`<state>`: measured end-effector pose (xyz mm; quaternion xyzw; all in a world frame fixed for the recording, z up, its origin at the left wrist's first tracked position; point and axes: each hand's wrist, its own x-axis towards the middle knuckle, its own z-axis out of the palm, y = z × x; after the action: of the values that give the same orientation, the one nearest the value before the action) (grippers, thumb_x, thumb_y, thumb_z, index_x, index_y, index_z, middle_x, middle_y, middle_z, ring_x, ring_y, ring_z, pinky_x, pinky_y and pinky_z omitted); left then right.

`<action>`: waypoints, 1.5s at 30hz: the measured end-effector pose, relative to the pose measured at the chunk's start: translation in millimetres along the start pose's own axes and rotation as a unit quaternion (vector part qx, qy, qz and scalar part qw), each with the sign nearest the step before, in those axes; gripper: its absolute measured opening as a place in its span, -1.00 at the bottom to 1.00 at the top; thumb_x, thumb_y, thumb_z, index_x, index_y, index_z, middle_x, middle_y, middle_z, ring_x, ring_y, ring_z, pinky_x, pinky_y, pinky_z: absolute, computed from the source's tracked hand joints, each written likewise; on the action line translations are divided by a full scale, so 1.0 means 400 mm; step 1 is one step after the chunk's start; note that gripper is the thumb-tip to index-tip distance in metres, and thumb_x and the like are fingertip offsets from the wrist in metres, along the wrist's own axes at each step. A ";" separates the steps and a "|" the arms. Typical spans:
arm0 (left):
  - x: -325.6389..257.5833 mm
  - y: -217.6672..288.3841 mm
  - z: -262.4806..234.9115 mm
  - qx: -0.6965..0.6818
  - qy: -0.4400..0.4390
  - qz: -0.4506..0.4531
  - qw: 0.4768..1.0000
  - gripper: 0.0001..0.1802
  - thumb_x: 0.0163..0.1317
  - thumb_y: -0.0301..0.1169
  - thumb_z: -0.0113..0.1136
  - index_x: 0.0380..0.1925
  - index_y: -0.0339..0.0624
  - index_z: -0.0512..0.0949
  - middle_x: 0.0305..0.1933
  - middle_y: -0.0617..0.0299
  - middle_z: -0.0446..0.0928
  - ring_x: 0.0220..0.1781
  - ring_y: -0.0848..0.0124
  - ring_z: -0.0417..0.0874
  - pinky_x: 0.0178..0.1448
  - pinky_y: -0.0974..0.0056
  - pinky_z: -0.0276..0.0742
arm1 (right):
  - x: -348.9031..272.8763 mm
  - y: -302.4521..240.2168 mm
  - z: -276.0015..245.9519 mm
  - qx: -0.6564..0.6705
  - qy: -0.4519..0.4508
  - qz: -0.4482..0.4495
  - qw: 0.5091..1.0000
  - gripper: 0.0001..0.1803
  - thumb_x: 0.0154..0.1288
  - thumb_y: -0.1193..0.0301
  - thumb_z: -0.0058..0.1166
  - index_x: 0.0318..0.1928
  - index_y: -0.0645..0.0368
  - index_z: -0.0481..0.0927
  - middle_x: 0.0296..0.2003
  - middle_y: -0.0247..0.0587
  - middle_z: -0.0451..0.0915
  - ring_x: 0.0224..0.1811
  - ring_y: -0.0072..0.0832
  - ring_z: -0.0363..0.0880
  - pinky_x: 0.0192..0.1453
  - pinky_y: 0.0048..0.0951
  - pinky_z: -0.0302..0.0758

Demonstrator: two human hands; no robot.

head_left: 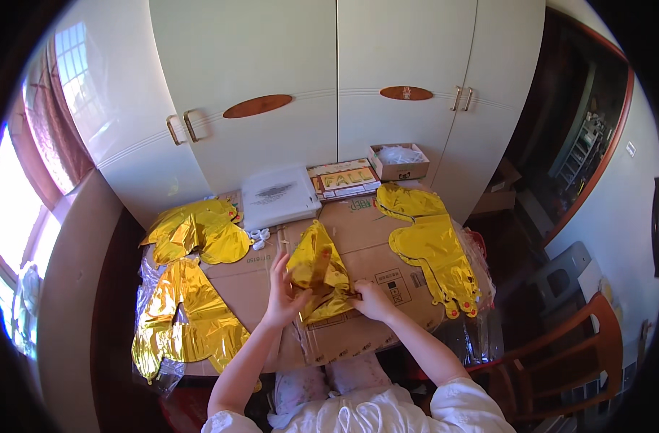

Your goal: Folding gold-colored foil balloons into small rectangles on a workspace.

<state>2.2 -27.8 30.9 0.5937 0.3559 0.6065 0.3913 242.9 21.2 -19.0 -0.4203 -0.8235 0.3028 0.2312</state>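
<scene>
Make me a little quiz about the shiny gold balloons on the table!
1. True or false: both hands touch the middle gold balloon.
2. What covers the table: A cardboard, B a blue cloth, C newspaper?
3. Which lies nearer the small open box: the left balloon pile or the right balloon?

Key: 1 true, the left hand and right hand both hold it. 2 A. 3 the right balloon.
</scene>
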 end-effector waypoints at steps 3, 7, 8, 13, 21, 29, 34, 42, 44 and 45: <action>-0.033 0.062 0.023 0.034 -0.041 0.021 0.998 -0.21 0.01 -0.63 0.29 0.30 -0.13 0.23 0.28 -0.03 0.31 0.28 0.09 0.42 0.26 0.12 0.43 | -0.018 -0.047 -0.019 0.016 0.075 -0.010 0.997 -0.75 0.03 0.52 0.22 -0.21 0.20 0.57 -0.31 -0.15 0.53 -0.18 -0.14 0.52 -0.09 -0.28 0.47; -0.088 0.096 0.027 0.355 -0.215 0.114 0.903 -0.46 0.00 -0.51 0.29 0.08 -0.15 0.48 0.07 0.07 0.50 0.13 0.21 0.53 0.17 0.18 0.48 | -0.059 -0.022 -0.019 -0.070 0.155 -0.128 0.977 -0.76 -0.05 0.52 0.23 -0.28 0.13 0.57 -0.31 -0.22 0.51 -0.15 -0.22 0.50 -0.04 -0.29 0.45; -0.108 0.096 0.028 0.391 -0.240 0.133 0.879 -0.49 -0.01 -0.49 0.28 0.04 -0.14 0.51 0.01 0.10 0.52 0.07 0.21 0.56 0.12 0.18 0.50 | -0.072 -0.045 -0.039 -0.086 0.138 -0.150 0.975 -0.77 -0.06 0.52 0.22 -0.29 0.12 0.58 -0.30 -0.23 0.51 -0.13 -0.24 0.50 -0.03 -0.29 0.45; -0.183 0.049 0.052 0.488 -0.302 0.164 0.803 -0.72 -0.12 -0.42 0.25 -0.32 -0.18 0.57 -0.27 0.19 0.57 -0.09 0.23 0.60 -0.04 0.19 0.56 | -0.097 -0.022 -0.082 -0.208 0.068 -0.232 0.948 -0.70 -0.05 0.53 0.16 -0.21 0.04 0.60 -0.17 -0.33 0.56 -0.04 -0.30 0.50 0.04 -0.31 0.44; -0.185 0.062 0.069 0.473 -0.298 0.172 0.811 -0.71 -0.16 -0.24 0.26 -0.45 -0.18 0.58 -0.27 0.12 0.55 0.01 0.14 0.55 0.25 -0.01 0.37 | -0.067 -0.180 -0.026 -0.067 0.085 -0.095 0.990 -0.34 0.12 0.23 0.21 0.24 0.13 0.36 0.16 0.07 0.41 0.20 -0.07 0.40 0.28 -0.22 0.34; -0.195 0.062 0.059 0.479 -0.339 0.140 0.797 -0.64 -0.20 -0.13 0.28 -0.48 -0.18 0.60 -0.29 0.11 0.52 -0.05 0.15 0.51 0.19 0.03 0.36 | 0.098 -0.265 0.112 -0.334 -0.074 0.065 0.937 0.04 0.06 0.15 0.23 0.48 -0.09 -0.10 0.45 0.03 -0.09 0.35 0.29 0.08 0.01 0.38 0.38; -0.190 0.068 0.060 0.475 -0.335 0.156 0.799 -0.59 -0.12 -0.11 0.26 -0.34 -0.18 0.60 -0.18 0.08 0.52 0.07 0.13 0.49 0.31 -0.05 0.28 | 0.102 -0.240 0.147 -0.399 -0.016 0.055 0.915 -0.12 0.14 0.34 0.12 0.43 0.03 -0.01 0.40 0.09 0.02 0.29 0.24 0.22 -0.05 0.18 0.51; -0.209 0.047 0.053 0.490 -0.332 0.140 0.794 -0.48 -0.06 -0.12 0.25 -0.09 -0.16 0.55 0.14 0.00 0.47 0.30 0.12 0.39 0.33 -0.11 0.24 | 0.098 -0.237 0.006 -0.244 -0.020 0.044 0.969 -0.60 0.11 0.55 0.01 0.00 0.24 0.30 -0.35 0.11 0.62 -0.32 0.03 0.64 -0.25 -0.01 0.56; -0.211 0.047 0.053 0.486 -0.322 0.140 0.800 -0.44 -0.06 -0.12 0.25 -0.04 -0.15 0.53 0.18 0.00 0.44 0.30 0.12 0.39 0.33 -0.11 0.24 | 0.116 -0.229 -0.071 -0.193 -0.051 0.111 0.974 -0.53 0.12 0.51 0.03 0.08 0.22 0.30 -0.28 0.17 0.61 -0.25 0.03 0.63 -0.23 -0.04 0.54; -0.212 0.047 0.054 0.484 -0.318 0.141 0.803 -0.42 -0.06 -0.12 0.25 -0.01 -0.15 0.52 0.21 0.00 0.43 0.31 0.12 0.38 0.33 -0.10 0.24 | 0.115 -0.208 -0.111 -0.165 -0.055 0.121 0.977 -0.51 0.12 0.48 0.05 0.10 0.21 0.31 -0.26 0.18 0.61 -0.23 0.01 0.63 -0.23 -0.08 0.54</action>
<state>21.9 -112.9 11.3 0.9089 0.3713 0.1816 0.0548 200.3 34.3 75.9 -0.5319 -0.8166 0.2113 0.0749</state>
